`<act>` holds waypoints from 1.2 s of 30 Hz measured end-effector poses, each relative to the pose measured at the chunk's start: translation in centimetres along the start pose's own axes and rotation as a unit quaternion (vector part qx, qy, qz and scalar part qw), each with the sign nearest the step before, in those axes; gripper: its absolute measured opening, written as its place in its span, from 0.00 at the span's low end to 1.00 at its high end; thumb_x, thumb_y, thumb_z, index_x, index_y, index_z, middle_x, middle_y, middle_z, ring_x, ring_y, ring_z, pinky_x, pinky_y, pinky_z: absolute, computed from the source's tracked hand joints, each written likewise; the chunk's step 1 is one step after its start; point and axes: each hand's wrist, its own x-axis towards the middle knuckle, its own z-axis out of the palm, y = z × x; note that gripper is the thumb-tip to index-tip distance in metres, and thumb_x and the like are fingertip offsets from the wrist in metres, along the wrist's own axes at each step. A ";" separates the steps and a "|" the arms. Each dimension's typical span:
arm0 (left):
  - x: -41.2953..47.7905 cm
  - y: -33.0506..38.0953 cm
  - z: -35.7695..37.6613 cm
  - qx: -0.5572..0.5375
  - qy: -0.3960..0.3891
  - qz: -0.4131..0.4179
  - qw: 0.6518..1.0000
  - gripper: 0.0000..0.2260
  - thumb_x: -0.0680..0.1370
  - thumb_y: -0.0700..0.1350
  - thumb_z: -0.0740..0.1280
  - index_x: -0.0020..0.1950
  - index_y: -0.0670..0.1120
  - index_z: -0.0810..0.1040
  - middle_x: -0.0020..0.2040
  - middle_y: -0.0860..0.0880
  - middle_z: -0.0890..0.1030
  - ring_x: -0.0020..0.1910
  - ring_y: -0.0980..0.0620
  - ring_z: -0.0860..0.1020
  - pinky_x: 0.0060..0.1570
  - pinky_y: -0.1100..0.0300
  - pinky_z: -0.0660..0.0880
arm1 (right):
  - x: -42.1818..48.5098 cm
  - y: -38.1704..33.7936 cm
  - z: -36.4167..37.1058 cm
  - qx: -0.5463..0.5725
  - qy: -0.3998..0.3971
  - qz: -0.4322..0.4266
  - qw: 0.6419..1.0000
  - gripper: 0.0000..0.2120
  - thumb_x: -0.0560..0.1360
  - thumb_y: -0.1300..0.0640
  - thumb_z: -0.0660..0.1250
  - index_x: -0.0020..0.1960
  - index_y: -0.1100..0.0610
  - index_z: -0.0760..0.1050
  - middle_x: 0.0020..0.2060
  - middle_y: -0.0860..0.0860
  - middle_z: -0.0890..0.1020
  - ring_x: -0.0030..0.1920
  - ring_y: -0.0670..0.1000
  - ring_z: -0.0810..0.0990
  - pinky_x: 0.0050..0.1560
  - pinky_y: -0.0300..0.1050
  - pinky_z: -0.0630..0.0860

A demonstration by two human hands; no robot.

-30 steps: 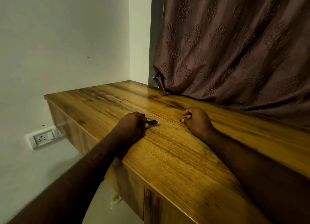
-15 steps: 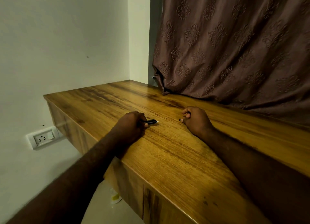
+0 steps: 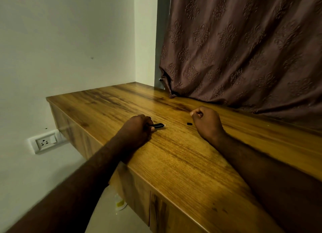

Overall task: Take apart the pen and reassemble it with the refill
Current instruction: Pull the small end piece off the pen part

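- The left hand (image 3: pixel 137 128) rests on the wooden desk (image 3: pixel 176 164), with its fingers curled round the black pen (image 3: pixel 157 125) and gripping it near one end.
- Only the short free end of the pen shows beyond the fingers; the rest is hidden in the fist.
- The pen's long axis runs nearly level across the view. Its pale tip (image 3: pixel 164 125) points right, towards the right hand (image 3: pixel 207 123).
- The pen sits low over the desk top. I cannot tell whether it touches the wood.
- The right hand rests on the desk with its fingers curled into a loose fist and the thumb against the forefinger. Nothing shows in its grip.
- A small black piece (image 3: pixel 189 123) lies flat on the desk just beside the right hand, between the two hands and apart from the pen's tip.
- The front edge of the desk runs diagonally under the left forearm, and the left wrist lies just inside it.
- Bare wood stretches between the hands and the front edge, and also to the far left corner.
- A brown patterned curtain (image 3: pixel 244 49) hangs down to the desk's back edge, near the right hand.
- A pale wall (image 3: pixel 61 41) closes the left side, with a white socket (image 3: pixel 45 142) below desk level.
- A small pale object (image 3: pixel 120 204) lies on the floor under the desk, too dim to name.
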 end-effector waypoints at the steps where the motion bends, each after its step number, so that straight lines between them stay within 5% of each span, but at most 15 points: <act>1: 0.0 0.0 0.0 -0.006 -0.002 -0.001 1.000 0.04 0.75 0.47 0.69 0.47 0.47 0.79 0.40 0.48 0.80 0.37 0.51 0.78 0.36 0.57 0.75 | -0.2 -0.3 -0.1 0.015 0.017 -0.010 1.000 0.05 0.76 0.56 0.67 0.43 0.55 0.80 0.34 0.43 0.79 0.35 0.42 0.76 0.34 0.37 0.69; 5: -0.1 0.1 -0.2 -0.002 -0.004 0.018 1.000 0.04 0.76 0.46 0.67 0.47 0.47 0.79 0.39 0.49 0.79 0.36 0.53 0.78 0.36 0.58 0.75 | -1.3 -1.8 0.4 0.050 -0.054 -0.044 0.996 0.07 0.76 0.55 0.68 0.41 0.56 0.79 0.33 0.44 0.79 0.33 0.40 0.75 0.35 0.39 0.71; 10: -0.2 0.0 -0.2 -0.004 -0.005 0.049 0.999 0.04 0.76 0.45 0.67 0.49 0.47 0.79 0.40 0.50 0.79 0.35 0.54 0.77 0.36 0.56 0.75 | -1.9 -2.3 1.0 0.041 -0.162 -0.092 0.982 0.07 0.73 0.58 0.71 0.51 0.55 0.81 0.40 0.47 0.80 0.33 0.37 0.73 0.34 0.27 0.67; 14: 0.0 -0.2 -0.1 -0.001 -0.007 0.067 0.998 0.05 0.76 0.46 0.67 0.49 0.48 0.80 0.42 0.48 0.79 0.37 0.52 0.77 0.38 0.54 0.76 | -2.1 -2.5 1.4 0.047 -0.192 -0.094 0.976 0.08 0.72 0.57 0.72 0.51 0.53 0.80 0.40 0.46 0.79 0.33 0.37 0.73 0.35 0.31 0.67; 20: 0.0 -0.3 -0.2 0.010 -0.012 0.090 0.996 0.05 0.76 0.47 0.67 0.50 0.49 0.80 0.41 0.50 0.79 0.37 0.55 0.76 0.36 0.58 0.73 | -2.5 -3.2 1.6 0.047 -0.200 -0.112 0.972 0.02 0.74 0.58 0.70 0.45 0.53 0.81 0.35 0.41 0.79 0.34 0.33 0.73 0.34 0.30 0.64; 31: -0.3 0.1 -0.3 0.013 -0.009 0.078 0.997 0.06 0.76 0.47 0.67 0.50 0.49 0.80 0.42 0.50 0.79 0.37 0.55 0.76 0.35 0.59 0.74 | -2.5 -3.3 1.4 0.057 -0.212 -0.126 0.967 0.05 0.75 0.58 0.69 0.42 0.49 0.78 0.36 0.43 0.80 0.39 0.42 0.76 0.42 0.45 0.72; 36: -0.4 0.6 -0.5 0.028 -0.005 0.073 0.997 0.06 0.76 0.45 0.66 0.49 0.46 0.82 0.41 0.50 0.77 0.38 0.52 0.75 0.37 0.60 0.70 | -2.4 -3.2 1.3 0.060 -0.195 -0.110 0.973 0.04 0.74 0.59 0.69 0.41 0.53 0.79 0.36 0.45 0.80 0.39 0.43 0.76 0.41 0.44 0.72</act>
